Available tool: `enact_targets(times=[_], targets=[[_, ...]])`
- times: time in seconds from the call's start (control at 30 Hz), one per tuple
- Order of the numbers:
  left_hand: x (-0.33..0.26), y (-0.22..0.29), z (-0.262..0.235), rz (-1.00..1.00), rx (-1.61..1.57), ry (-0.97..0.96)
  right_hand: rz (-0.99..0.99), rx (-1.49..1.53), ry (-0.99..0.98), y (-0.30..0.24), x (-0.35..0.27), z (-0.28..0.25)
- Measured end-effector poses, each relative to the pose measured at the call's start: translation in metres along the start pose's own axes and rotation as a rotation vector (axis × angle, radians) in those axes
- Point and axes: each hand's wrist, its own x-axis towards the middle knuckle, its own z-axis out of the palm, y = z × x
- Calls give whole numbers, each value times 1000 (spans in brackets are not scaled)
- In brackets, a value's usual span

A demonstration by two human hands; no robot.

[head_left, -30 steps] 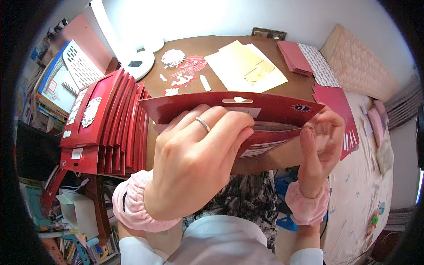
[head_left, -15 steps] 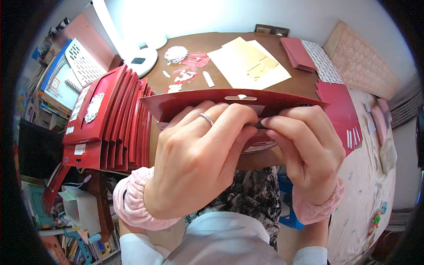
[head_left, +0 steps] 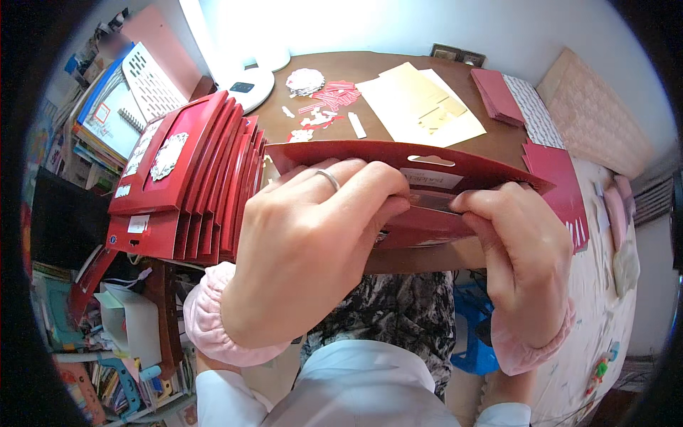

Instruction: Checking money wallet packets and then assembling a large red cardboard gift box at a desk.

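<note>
1. You sit at a brown wooden table (head_left: 370, 67) across the upper middle of the frame.
2. A pale wall (head_left: 427, 25) runs behind it, with strong light glaring at upper centre.
3. Crowded bookshelves (head_left: 78, 128) fill your left edge.

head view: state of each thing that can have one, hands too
red card sleeve: held up over the table edge, gripped from both sides
left hand: closed on the sleeve
right hand: pinching its lower edge
stack of red packets: standing on edge, fanned
cream paper sheets: lying flat on the table
</note>
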Motion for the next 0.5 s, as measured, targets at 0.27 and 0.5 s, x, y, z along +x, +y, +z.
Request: enact_targets(times=[0.27, 0.5], targets=[[-2, 0, -1, -2, 29, -28, -43, -56, -33, 1, 0, 2], [-5, -6, -14, -22, -29, 13, -24, 59, -73, 2, 2, -3]])
